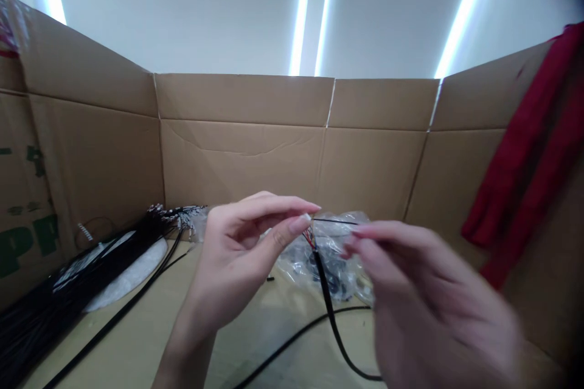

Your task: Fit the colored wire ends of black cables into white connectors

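Observation:
Between thumb and forefinger, my left hand [246, 249] pinches a small white connector [306, 217] at the end of a black cable [329, 304]. Thin coloured wires [311, 237] fan out of the cable's cut jacket up to the connector. My right hand [424, 279], a little blurred, has its fingertips closed on a thin black wire [335, 220] that stretches across to the connector. The cable hangs down from there and curves right, behind my right hand.
A thick bundle of black cables [50, 304] with stripped ends lies at the left. Clear plastic bags [296, 261] with dark parts sit behind my hands. Cardboard walls [241, 158] surround the table [182, 340]. Red cloth [506, 176] hangs over the right wall.

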The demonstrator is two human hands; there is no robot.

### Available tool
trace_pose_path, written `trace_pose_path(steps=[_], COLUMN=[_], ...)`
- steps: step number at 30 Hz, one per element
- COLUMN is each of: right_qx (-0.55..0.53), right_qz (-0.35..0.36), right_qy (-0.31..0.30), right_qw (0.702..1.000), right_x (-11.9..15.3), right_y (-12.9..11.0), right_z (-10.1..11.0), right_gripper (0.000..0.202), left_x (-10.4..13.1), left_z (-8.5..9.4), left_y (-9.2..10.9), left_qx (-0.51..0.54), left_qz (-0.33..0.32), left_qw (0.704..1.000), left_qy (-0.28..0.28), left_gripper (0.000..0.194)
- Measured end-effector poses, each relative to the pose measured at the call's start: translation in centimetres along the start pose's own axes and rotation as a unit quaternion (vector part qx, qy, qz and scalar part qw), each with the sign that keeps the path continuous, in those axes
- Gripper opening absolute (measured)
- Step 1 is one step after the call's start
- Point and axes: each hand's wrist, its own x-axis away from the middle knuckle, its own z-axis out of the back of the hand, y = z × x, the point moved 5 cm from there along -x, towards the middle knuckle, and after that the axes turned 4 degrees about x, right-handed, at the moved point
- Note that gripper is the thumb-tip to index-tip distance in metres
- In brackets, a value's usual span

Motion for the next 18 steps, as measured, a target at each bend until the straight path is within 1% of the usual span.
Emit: trace_pose_path(steps=[2, 4, 10, 12, 15, 18], right_qx=[-0.026, -0.034, -0.023, -0.03, -0.048, -0.086], right_qz=[-0.006, -0.01, -0.033, -0.043, -0.066, -0.099], right_qy=[-0.009, -0.031, -0.046, -0.049, -0.049, -0.048], right_qw=[1.0, 0.999, 0.998, 0.997, 0.995, 0.99], right_x=[-1.0, -1.5, -2.3, -2.4, -2.4, -2.0], right_y=[-0.2, -0.2, -0.4, -0.6, -0.6, -0.3], right_z=[-1.6, -2.5, -1.6, -1.4, -1.6, -1.8], right_gripper=[0.008, 0.006, 0.02, 0.022, 0.022, 0.017], left_x=[0.0, 0.0, 0.2, 0.2, 0.3, 0.4], left_z=[-0.4, -0.6, -0.7, -0.5, -0.3, -0.2], left_y=[0.1, 0.1, 0.3, 0.3, 0.3, 0.4], left_qx=[0.02, 0.029, -0.014, -0.029, -0.048, -0.049], left_qz=[0.005, 0.002, -0.011, -0.029, -0.051, -0.07], left_qw=[1.0, 0.999, 1.0, 0.999, 0.997, 0.996], left_qy=[-0.017, -0.025, -0.014, -0.005, -0.012, -0.02], left_gripper=[0.017, 0.018, 0.018, 0.019, 0.021, 0.023])
